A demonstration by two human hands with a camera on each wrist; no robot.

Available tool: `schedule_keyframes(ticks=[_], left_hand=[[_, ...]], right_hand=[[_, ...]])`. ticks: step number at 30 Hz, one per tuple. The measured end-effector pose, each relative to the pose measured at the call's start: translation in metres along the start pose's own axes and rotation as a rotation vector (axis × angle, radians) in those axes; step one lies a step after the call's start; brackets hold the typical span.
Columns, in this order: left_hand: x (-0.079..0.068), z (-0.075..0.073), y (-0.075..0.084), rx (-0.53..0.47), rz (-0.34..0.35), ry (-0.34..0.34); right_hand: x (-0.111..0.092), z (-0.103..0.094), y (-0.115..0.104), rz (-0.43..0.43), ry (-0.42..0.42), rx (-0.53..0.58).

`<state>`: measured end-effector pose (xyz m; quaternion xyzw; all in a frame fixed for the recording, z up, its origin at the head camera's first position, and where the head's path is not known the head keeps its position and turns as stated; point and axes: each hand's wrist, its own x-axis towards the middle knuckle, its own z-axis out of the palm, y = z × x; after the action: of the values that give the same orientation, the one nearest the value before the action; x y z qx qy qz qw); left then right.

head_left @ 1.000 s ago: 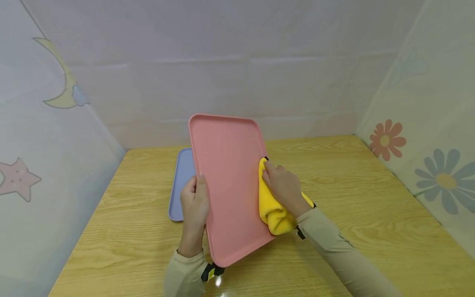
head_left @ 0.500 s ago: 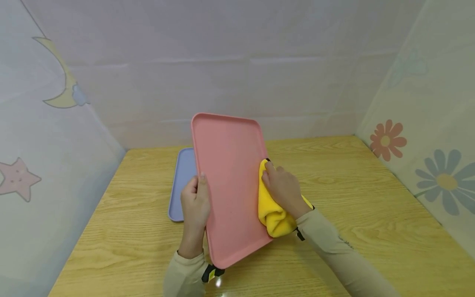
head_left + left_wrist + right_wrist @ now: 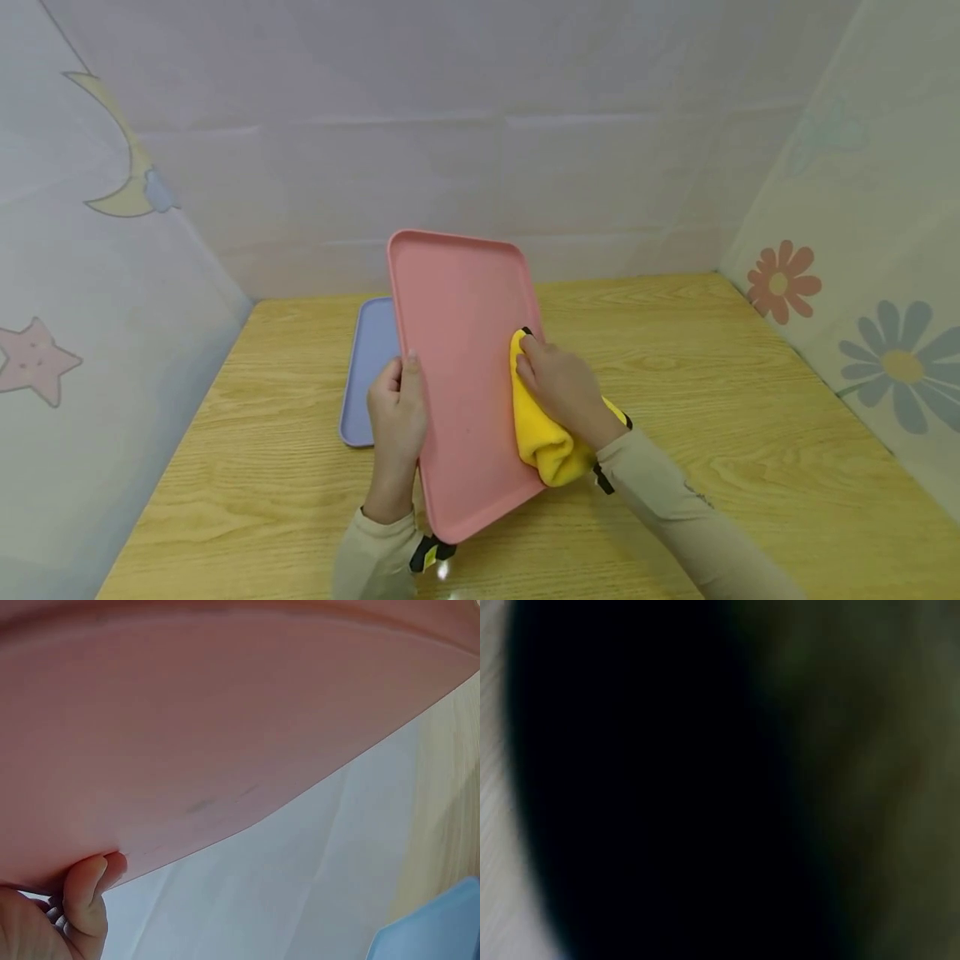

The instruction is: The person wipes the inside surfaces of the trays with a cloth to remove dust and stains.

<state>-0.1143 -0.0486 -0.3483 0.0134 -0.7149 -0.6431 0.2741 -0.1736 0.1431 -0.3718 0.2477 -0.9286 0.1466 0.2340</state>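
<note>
A pink rectangular tray point(image 3: 465, 358) is held up and tilted over the table, its inner face toward the head camera. My left hand point(image 3: 397, 412) grips its left rim, thumb on the front and fingers curled behind; the left wrist view shows those fingers point(image 3: 88, 900) against the tray's underside point(image 3: 187, 750), which bears a few dark marks. My right hand point(image 3: 562, 387) holds a yellow cloth point(image 3: 542, 429) with dark edging against the right part of the tray's inner face. Dark, blurred cloth fills most of the right wrist view.
A blue tray point(image 3: 367, 375) lies on the wooden table point(image 3: 255, 467) behind and left of the pink one, partly hidden by it. Pale printed sheets point(image 3: 480, 167) stand along the back and both sides of the table.
My right hand and the yellow cloth have shifted left and slightly down over the pink tray. The pink tray has moved a little to the right, with my left hand still on its rim.
</note>
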Motion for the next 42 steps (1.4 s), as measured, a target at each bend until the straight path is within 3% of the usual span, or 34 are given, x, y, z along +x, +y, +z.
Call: schedule_keyframes(ticks=[12, 23, 28, 36, 42], left_hand=[[0.003, -0.001, -0.005, 0.006, -0.014, 0.024], [0.004, -0.003, -0.006, -0.035, -0.044, 0.017], [0.005, -0.003, -0.007, -0.046, -0.028, 0.019], [0.004, -0.003, -0.005, -0.07, -0.047, 0.033], [0.004, -0.002, -0.005, -0.097, -0.069, 0.04]], right_hand=[[-0.003, 0.004, -0.033, -0.278, 0.173, -0.105], [-0.008, -0.004, -0.063, -0.496, 0.165, -0.085], [-0.01, -0.005, -0.074, -0.547, 0.191, -0.114], [-0.014, -0.012, -0.094, -0.637, 0.142, -0.133], [-0.016, -0.016, -0.099, -0.629, 0.11, -0.105]])
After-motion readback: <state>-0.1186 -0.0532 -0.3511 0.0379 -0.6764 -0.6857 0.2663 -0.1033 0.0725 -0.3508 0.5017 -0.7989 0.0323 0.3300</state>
